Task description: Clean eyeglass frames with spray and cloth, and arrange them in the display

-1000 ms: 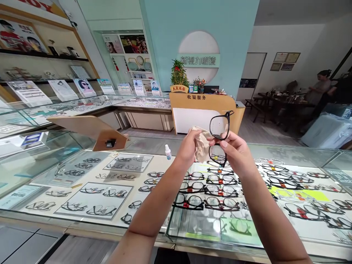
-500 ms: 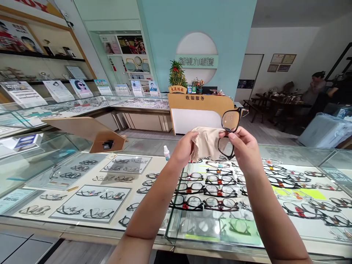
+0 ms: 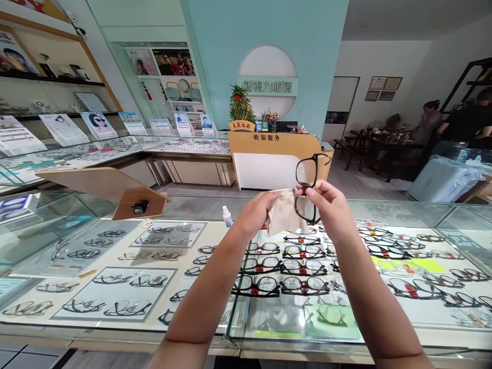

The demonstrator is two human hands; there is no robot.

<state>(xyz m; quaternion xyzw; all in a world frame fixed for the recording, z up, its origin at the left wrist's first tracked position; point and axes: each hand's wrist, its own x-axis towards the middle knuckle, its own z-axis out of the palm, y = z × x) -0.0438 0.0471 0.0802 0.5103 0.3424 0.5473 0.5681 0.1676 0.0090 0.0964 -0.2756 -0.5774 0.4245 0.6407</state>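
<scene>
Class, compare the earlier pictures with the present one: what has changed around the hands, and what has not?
The cloth, bunched at first, now hangs more spread out from the left hand. The held glasses, in the right hand, moved right, then back left. Nothing was let go or newly grasped; the small bottle stayed standing.

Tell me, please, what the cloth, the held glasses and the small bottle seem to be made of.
Cloth: probably fabric, matte beige, hanging in soft folds.
Glasses: dark, apparently smooth frame, likely plastic given its thickness; clear lenses, plastic or glass.
Bottle: likely plastic, judging by its opaque white body.
</scene>
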